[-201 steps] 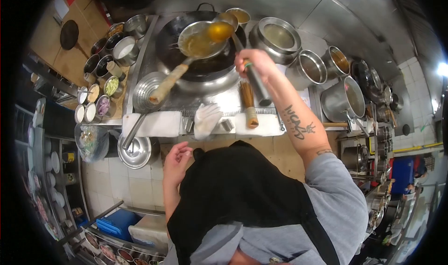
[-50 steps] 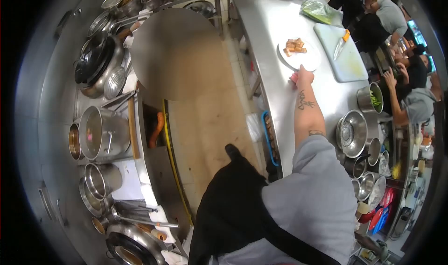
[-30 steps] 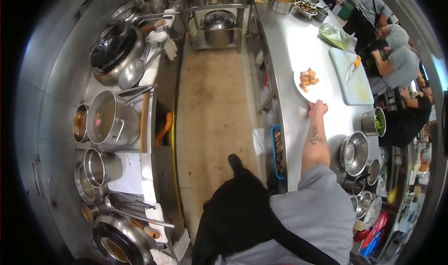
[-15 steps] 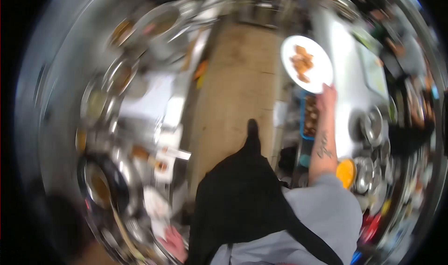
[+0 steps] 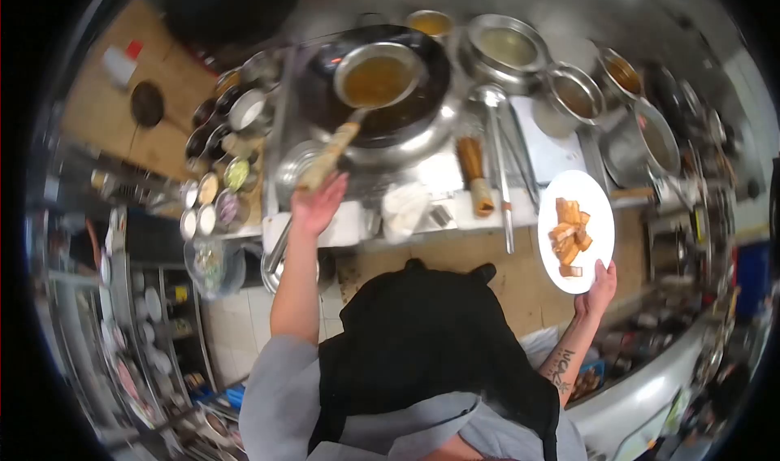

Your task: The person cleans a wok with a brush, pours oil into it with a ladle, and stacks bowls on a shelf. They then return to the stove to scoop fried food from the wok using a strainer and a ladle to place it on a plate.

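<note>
While the R hand (image 5: 599,289) grips only the near rim of the plate (image 5: 602,217), out by the counter (image 5: 439,168), a wrist tilt could slide meat (image 5: 570,235) off. L hand (image 5: 318,205) is at the handle (image 5: 331,154) end; can't tell if it's gripping. A bump there might tip the pan (image 5: 379,48) in the wok (image 5: 313,95), slopping liq.

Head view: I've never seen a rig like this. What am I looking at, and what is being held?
There is no robot here: a person works bare-handed, and the camera, worn on their head, looks forward and down. The right hand holds a white plate of browned pieces. The left hand is at the handle of a round pan of brownish liquid, over a dark wok; its grip is unclear. Nearby lie a brush and white cloth.
</note>
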### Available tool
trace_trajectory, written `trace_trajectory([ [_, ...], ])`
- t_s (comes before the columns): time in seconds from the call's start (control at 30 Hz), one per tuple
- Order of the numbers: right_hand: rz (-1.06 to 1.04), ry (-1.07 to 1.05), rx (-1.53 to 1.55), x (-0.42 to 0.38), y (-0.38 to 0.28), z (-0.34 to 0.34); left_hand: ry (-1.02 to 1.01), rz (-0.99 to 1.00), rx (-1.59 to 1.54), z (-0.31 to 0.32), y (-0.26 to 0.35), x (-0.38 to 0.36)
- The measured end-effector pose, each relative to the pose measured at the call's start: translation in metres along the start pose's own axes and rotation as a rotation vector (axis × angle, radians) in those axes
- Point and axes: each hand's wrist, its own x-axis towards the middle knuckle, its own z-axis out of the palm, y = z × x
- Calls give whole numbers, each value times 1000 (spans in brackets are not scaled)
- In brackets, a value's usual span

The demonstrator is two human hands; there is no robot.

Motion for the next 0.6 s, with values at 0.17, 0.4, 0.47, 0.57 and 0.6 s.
trace_trajectory([
  [0.17,102,-197,-159,19,-3,103,-314,-246,-59,54,21,17],
  [0.4,178,-580,-266,87,8,183,-115,11,334,95,-23,-15],
  [0.47,132,-594,-291,104,8,208,-117,-2,225,98,-29,-40],
  [0.57,189,-589,-359,91,-4,268,-179,45,188,101,-33,-69],
  [0.6,234,-635,-320,94,-3,282,-176,46,248,103,-29,-80],
])
